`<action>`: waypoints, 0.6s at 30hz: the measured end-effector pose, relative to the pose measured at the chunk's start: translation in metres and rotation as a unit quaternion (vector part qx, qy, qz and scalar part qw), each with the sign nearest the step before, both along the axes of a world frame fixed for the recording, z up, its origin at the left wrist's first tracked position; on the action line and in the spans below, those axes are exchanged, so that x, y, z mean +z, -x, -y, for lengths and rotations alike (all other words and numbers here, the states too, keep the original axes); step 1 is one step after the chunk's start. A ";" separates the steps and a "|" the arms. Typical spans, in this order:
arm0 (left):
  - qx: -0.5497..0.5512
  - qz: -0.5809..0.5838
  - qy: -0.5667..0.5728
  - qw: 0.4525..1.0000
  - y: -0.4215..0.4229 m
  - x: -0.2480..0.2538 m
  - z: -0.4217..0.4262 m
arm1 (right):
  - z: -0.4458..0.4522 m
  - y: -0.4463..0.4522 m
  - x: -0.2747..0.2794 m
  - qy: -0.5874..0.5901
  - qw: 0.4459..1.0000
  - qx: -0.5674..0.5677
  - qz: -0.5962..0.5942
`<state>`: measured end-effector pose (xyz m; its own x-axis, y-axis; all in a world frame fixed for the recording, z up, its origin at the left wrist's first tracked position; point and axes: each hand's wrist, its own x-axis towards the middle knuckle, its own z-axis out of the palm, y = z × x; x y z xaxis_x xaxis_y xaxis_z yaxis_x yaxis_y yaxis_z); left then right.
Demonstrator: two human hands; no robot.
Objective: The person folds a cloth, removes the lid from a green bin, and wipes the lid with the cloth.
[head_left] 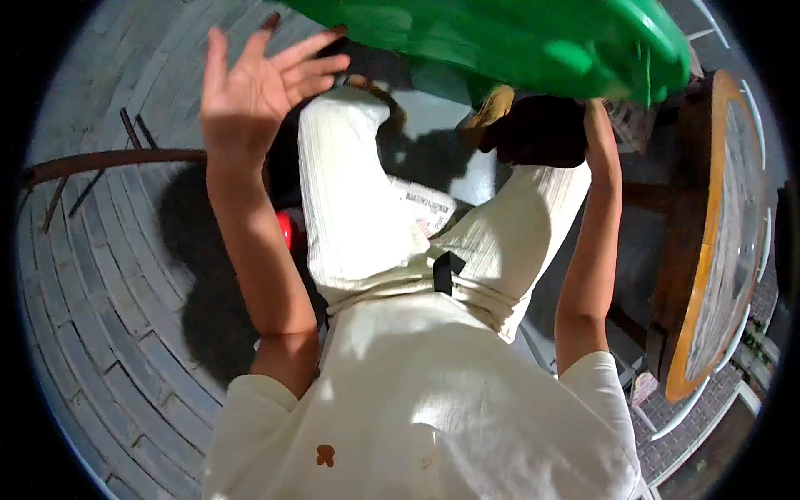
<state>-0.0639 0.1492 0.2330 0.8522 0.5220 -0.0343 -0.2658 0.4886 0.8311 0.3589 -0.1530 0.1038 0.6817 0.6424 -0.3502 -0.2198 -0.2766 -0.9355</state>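
A large glossy green object [500,42], curved and smooth, fills the top of the view. My left hand [258,92] is raised at the upper left with its fingers spread and nothing in it, close to the green object's left end. My right forearm reaches up to the green object's lower right edge, where only the wrist area of my right hand [596,112] shows; its fingers are hidden. Beside that wrist is a dark brown item [542,133], its shape unclear in shadow. A printed white packet [425,207] lies between my legs.
A round wooden-rimmed table [708,242] stands at the right. Grey bricks [108,275] cover the left side, with a curved brown bar [117,161] across them. Something red [286,229] shows beside my left arm. A tan object [493,108] sits under the green object.
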 end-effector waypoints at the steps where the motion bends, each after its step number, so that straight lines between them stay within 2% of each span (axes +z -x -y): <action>1: 0.099 -0.130 -0.104 0.981 -0.029 0.021 0.004 | -0.012 -0.002 0.002 -0.031 0.999 -0.001 0.018; 2: 0.085 -0.123 -0.195 0.969 -0.038 0.017 -0.016 | -0.016 -0.003 0.006 -0.042 0.999 -0.014 0.024; 3: 0.115 -0.136 -0.258 0.950 -0.055 0.020 -0.023 | -0.024 0.005 0.022 -0.053 0.998 -0.026 0.030; 4: 0.147 -0.149 -0.318 0.925 -0.071 0.024 -0.031 | -0.031 -0.020 -0.009 -0.072 0.996 -0.028 0.050; 6: 0.125 -0.156 -0.307 0.930 -0.099 0.004 -0.077 | -0.031 -0.027 -0.003 -0.054 0.996 0.023 0.061; 8: 0.153 -0.234 -0.352 0.893 -0.126 -0.008 -0.094 | -0.048 -0.032 -0.017 -0.053 0.993 -0.008 0.108; 10: 0.160 -0.260 -0.306 0.902 -0.143 -0.057 -0.122 | -0.054 -0.036 -0.030 -0.071 0.992 -0.017 0.105; 13: 0.110 -0.308 -0.217 0.920 -0.164 -0.113 -0.129 | -0.054 -0.035 -0.033 -0.091 0.992 -0.023 0.079; 16: 0.059 -0.249 -0.152 0.955 -0.170 -0.125 -0.119 | -0.048 -0.038 -0.039 -0.087 0.993 -0.016 0.084; 18: 0.083 -0.229 -0.138 0.960 -0.172 -0.132 -0.118 | -0.044 -0.027 -0.023 -0.064 0.995 -0.030 0.074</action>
<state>0.1077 0.2671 0.1010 0.6853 0.6921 -0.2267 0.1042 0.2149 0.9711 0.3861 -0.1089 0.0804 0.7578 0.6325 -0.1599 -0.0887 -0.1430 -0.9857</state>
